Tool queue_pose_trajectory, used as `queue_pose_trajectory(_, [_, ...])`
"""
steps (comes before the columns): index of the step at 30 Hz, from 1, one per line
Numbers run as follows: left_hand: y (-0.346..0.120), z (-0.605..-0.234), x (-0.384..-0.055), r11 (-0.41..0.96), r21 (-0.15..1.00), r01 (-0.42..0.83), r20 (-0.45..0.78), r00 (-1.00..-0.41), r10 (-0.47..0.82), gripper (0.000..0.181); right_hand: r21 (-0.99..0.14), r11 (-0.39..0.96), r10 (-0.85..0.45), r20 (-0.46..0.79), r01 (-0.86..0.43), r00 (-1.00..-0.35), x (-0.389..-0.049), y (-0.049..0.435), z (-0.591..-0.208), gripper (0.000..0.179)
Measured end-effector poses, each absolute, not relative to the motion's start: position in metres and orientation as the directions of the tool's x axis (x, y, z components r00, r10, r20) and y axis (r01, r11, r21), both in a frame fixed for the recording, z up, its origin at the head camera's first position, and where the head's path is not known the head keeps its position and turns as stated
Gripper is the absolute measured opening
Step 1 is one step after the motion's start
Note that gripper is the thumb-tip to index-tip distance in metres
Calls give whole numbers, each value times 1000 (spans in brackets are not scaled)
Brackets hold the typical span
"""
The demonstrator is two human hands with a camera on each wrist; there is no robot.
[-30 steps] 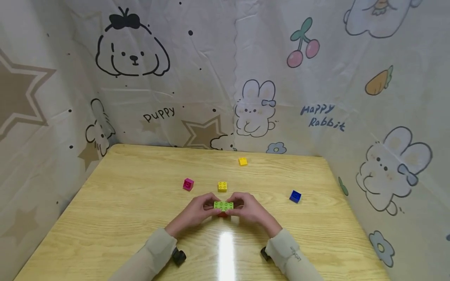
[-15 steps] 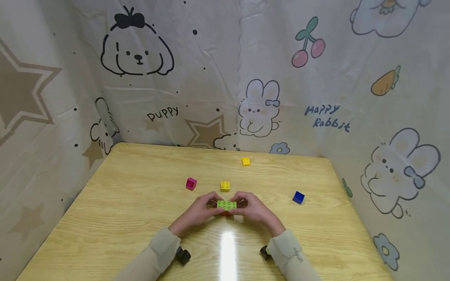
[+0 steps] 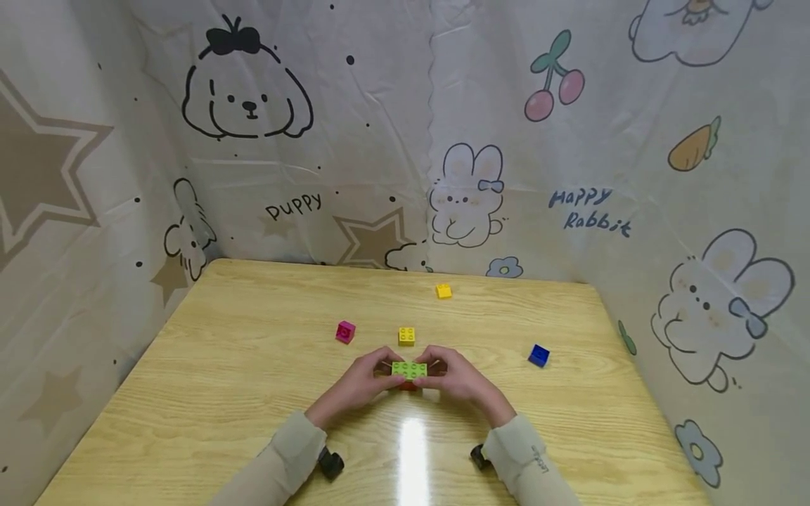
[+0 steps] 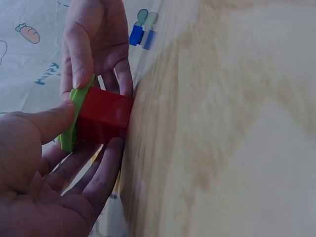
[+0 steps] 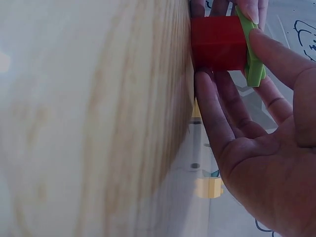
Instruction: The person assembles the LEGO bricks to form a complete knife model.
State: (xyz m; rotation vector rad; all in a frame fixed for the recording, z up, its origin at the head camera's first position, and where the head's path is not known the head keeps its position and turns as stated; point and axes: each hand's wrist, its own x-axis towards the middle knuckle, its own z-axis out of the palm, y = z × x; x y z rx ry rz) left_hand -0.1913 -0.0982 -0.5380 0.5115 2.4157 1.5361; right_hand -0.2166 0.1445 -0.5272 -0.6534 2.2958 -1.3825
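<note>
Left hand (image 3: 361, 378) and right hand (image 3: 457, 377) pinch opposite ends of the green plate (image 3: 409, 370) atop the red block (image 4: 105, 114), likely for even pressure. The nearer yellow brick (image 3: 406, 336) lies just beyond

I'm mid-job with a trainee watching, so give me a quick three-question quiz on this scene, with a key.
1. Multiple choice: which piece is directly beneath the green plate between the left hand and the right hand? a) blue b) red c) pink
2. True or false: in the head view, the blue brick lies to the left of the pink brick.
3. Count: in the head view, how many yellow pieces are on the table?

Key:
1. b, the red block.
2. False; it lies to the right.
3. Two.
</note>
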Motion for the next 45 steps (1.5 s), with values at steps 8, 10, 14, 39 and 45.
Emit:
queue_pose_trajectory(8, [-101, -537, -185, 402, 909, 109, -56, -924, 379, 20, -897, 396, -590, -84, -197, -803, -215, 140, -528, 17])
queue_pose_trajectory(10, [-101, -536, -186, 395, 912, 114, -54, -919, 390, 22, -892, 407, -579, -86, -195, -811, -214, 141, -528, 16])
queue_pose_trajectory(14, [-101, -534, -190, 368, 921, 124, -38, -915, 402, 32, -886, 421, -562, -86, -195, -823, -213, 145, -526, 15])
queue_pose_trajectory(39, [-153, -537, -237, 447, 892, 66, 95, -995, -44, 53, -874, 446, -560, -103, -193, -822, -216, 145, -524, 17])
queue_pose_trajectory(45, [-155, -542, -240, 463, 885, 55, 92, -994, -57, 41, -877, 437, -566, -95, -201, -819, -216, 145, -525, 17])
